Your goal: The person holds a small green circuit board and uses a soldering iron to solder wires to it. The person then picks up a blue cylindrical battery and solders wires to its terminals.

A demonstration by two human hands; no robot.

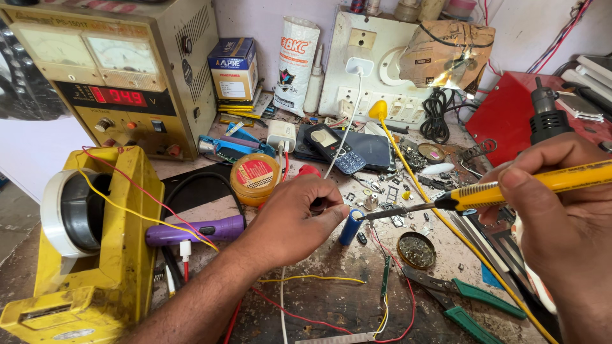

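Head view shows a blue cell (350, 227) standing tilted on the bench (331, 299), its top pinched by the left hand (290, 220), fingers curled closed around it. Just right of that hand, the tip of a yellow iron (510, 190) touches the cell's top; the right hand (561, 210) is closed around the iron's handle like a pen. Beyond the left hand sit a round orange tin (254, 178) with a red label and a keypad phone (335, 148). Farther back stand a blue-and-white box (233, 69) and a white pouch (295, 64) with red lettering. Green pliers (465, 299) lie below the right hand. A yellow tape dispenser (89, 242) stands well left of the left hand.
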